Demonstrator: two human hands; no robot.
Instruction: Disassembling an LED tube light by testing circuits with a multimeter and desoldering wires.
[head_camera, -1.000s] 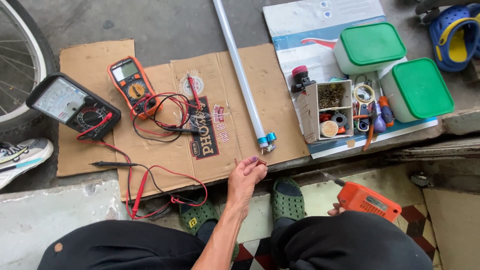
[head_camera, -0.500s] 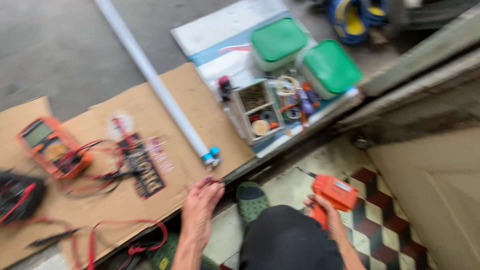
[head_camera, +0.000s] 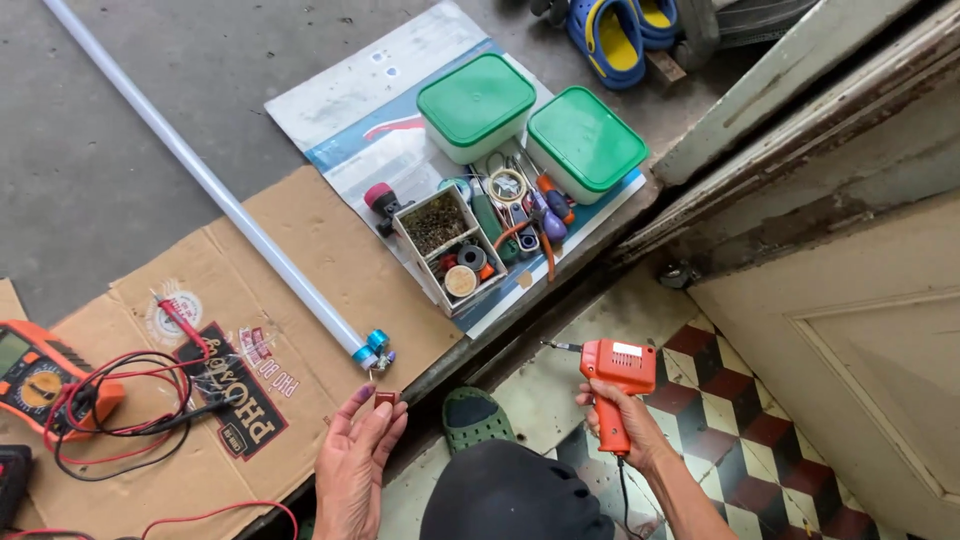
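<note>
Solder gun (head_camera: 618, 375): orange, pistol-shaped, upright in your right hand (head_camera: 622, 425) at near right, over the checkered tiles (head_camera: 740, 420). Your fingers are wrapped tight round the grip; the thin tip points left, toward the step. A cord drops from the grip's base down along your wrist.

Left hand (head_camera: 356, 455), near centre: fingers nearly straight, close together, pinching a small dark-red part (head_camera: 385, 398) at the fingertips. It hovers over the near edge of the cardboard (head_camera: 330, 250).

Tube (head_camera: 215, 190), long and white, lies diagonally from far left down to the cardboard. Its blue end cap (head_camera: 370, 350) sits just beyond the red part, apart from your fingers.

Left: an orange meter (head_camera: 30, 380) on the cardboard, with red and black leads (head_camera: 120, 400) looped beside it.

Far centre: a printed sheet (head_camera: 370, 120) carries two tubs with green lids (head_camera: 476, 95) (head_camera: 585, 135). Just near them, a tray (head_camera: 450, 245) of small parts and a cluster of hand tools (head_camera: 525, 205).

Green sandal (head_camera: 475, 415) between your hands, on the tiles. Blue-and-yellow sandals (head_camera: 625, 25) at the far edge. Door (head_camera: 860, 340) on the right.
</note>
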